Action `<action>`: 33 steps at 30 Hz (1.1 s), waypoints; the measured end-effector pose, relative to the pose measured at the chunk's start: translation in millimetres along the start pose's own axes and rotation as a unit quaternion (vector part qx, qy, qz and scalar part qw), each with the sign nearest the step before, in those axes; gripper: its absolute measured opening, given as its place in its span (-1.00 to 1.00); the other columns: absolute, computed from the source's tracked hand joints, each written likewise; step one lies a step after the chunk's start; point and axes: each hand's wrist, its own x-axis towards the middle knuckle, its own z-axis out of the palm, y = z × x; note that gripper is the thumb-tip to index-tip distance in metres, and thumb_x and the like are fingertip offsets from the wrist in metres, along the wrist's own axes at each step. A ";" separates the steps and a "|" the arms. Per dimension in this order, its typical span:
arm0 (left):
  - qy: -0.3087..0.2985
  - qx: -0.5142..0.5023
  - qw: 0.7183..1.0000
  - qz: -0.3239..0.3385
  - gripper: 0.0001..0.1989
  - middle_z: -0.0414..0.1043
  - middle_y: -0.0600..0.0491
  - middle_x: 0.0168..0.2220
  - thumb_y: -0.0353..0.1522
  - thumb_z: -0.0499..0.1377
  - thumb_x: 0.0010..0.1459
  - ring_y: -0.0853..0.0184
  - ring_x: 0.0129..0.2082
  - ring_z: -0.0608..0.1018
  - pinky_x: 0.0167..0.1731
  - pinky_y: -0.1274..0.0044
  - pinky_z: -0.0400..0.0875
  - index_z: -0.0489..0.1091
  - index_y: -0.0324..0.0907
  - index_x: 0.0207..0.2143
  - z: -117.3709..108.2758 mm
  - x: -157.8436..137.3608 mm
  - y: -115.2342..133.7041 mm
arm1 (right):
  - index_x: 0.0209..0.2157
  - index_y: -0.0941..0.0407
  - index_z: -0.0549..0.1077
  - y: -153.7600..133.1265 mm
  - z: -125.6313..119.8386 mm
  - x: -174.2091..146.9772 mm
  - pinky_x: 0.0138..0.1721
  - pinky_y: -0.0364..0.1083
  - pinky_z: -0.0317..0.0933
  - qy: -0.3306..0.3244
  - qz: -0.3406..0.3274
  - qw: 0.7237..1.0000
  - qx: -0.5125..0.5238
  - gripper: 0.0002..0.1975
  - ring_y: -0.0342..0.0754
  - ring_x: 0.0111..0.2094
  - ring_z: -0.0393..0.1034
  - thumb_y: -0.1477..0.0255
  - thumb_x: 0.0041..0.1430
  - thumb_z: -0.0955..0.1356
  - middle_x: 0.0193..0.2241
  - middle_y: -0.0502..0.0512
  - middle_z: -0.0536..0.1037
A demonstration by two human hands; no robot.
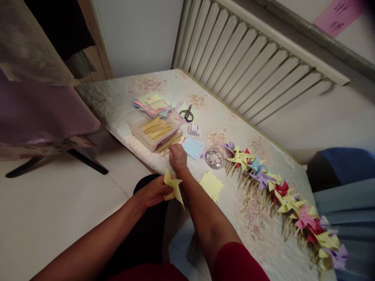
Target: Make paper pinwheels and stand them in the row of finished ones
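Note:
Pinched in my left hand [155, 190] is a folded yellow paper pinwheel [173, 186], held over my lap at the table's near edge. My right hand [178, 157] reaches past it to loose wooden sticks [166, 145] beside a clear plastic box [143, 141]. Its fingers are curled closed at these sticks; the back of the hand hides what they grip. More sticks [156, 128] lie bundled inside the box. Just right of that hand are blue paper squares [193, 147] and a round clear dish [214, 159] of small shiny pieces. Yellow paper sheets [211, 185] lie by my right forearm.
Finished pinwheels on sticks [262, 177] line the right side of the flowered tablecloth [252, 218]. Black-handled scissors [187, 114], a small box [193, 129] and coloured papers [154, 102] lie farther back. A radiator [234, 54] stands behind the table.

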 end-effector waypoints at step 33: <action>0.020 -0.019 0.999 -0.020 -0.77 0.49 0.05 -0.41 -0.43 0.44 -0.10 0.37 -0.39 0.49 -0.33 0.56 0.30 0.50 -0.27 -0.35 -4.3 0.4 -3.5 | -0.15 0.17 0.48 -5.3 -17.7 4.8 -0.10 -0.05 0.15 -0.138 -0.140 0.969 -0.152 -0.80 0.07 -0.10 0.23 0.50 0.37 0.23 -0.17 0.22 0.46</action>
